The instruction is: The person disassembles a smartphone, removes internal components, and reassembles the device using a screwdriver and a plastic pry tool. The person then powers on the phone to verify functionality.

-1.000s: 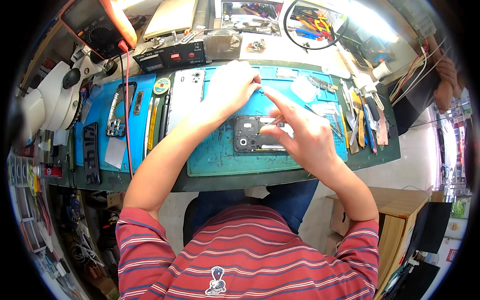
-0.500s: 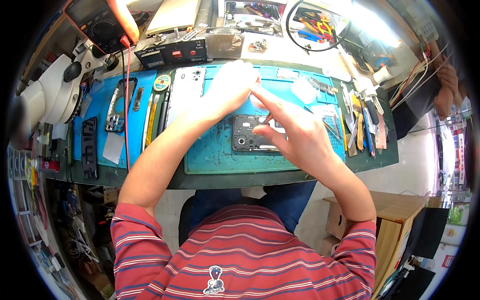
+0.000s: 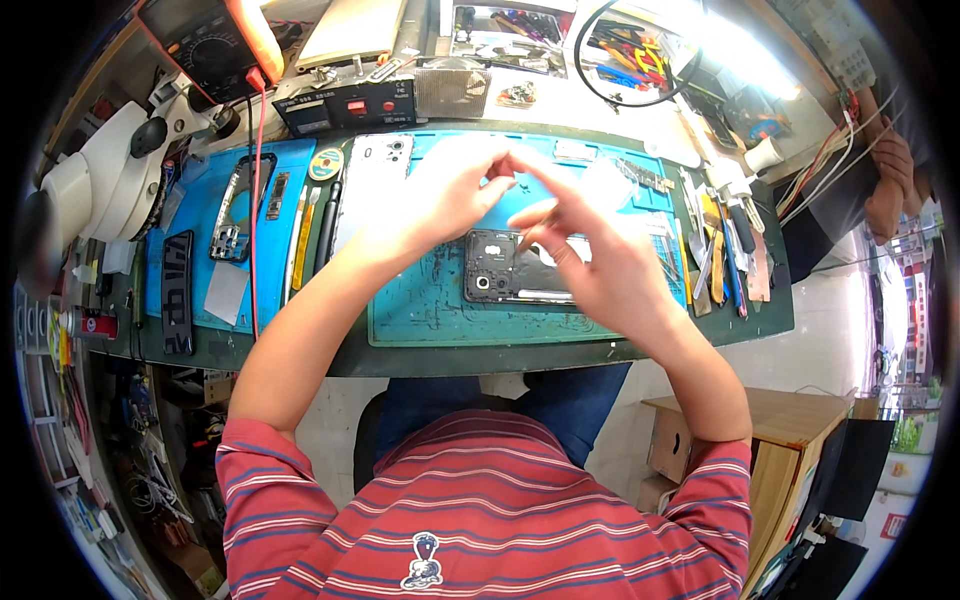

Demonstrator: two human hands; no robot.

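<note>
An opened smartphone [image 3: 492,262] lies on the blue work mat [image 3: 420,310], its camera lens and dark inner parts showing. My left hand [image 3: 470,195] is above the mat, beyond the phone, with thumb and fingers bent toward each other. Whatever it pinches is hidden. Over the phone's right part hovers my right hand [image 3: 610,255], one finger reaching to the left fingertips. Its thumb and other fingers are smeared by motion, and I cannot tell whether they hold anything. A white phone back panel [image 3: 375,165] lies left of my left hand.
On the left are a phone frame [image 3: 230,235], a black strip-shaped part [image 3: 178,290] and a microscope [image 3: 95,180]. A multimeter [image 3: 200,45] with a red lead stands behind them. Tools [image 3: 725,240] lie at right. A bystander's arms [image 3: 885,180] show at far right.
My hands have shifted; the left has come lower, its thumb now visible. The right fingers have spread and lifted, uncovering more of the phone, which stays in place.
</note>
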